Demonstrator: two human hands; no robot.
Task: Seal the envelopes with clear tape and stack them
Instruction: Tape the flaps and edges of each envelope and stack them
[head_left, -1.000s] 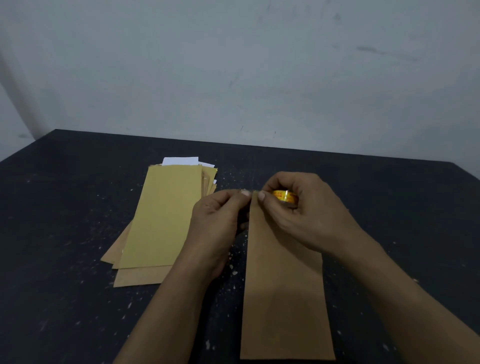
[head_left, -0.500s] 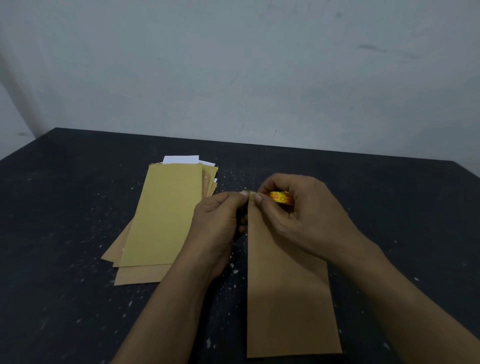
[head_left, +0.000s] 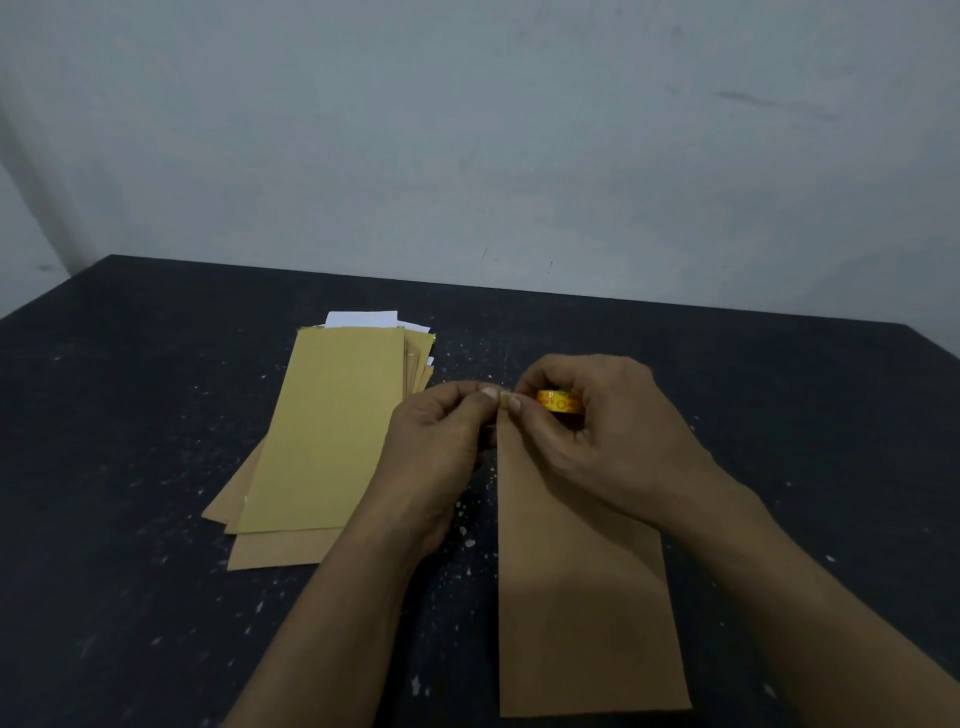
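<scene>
- Lying lengthwise right of centre, one brown envelope reaches the table's near edge.
- Left hand pinches the tape end at the envelope's far left corner.
- Right hand grips the yellow tape roll over the envelope's far edge.
- Envelope stack lies left of centre, well apart from the table's left edge.

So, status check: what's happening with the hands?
Right hand holds tape roll; left hand pinches tape end. Envelope flat beneath them, stack at left. Nothing in the way.
</scene>
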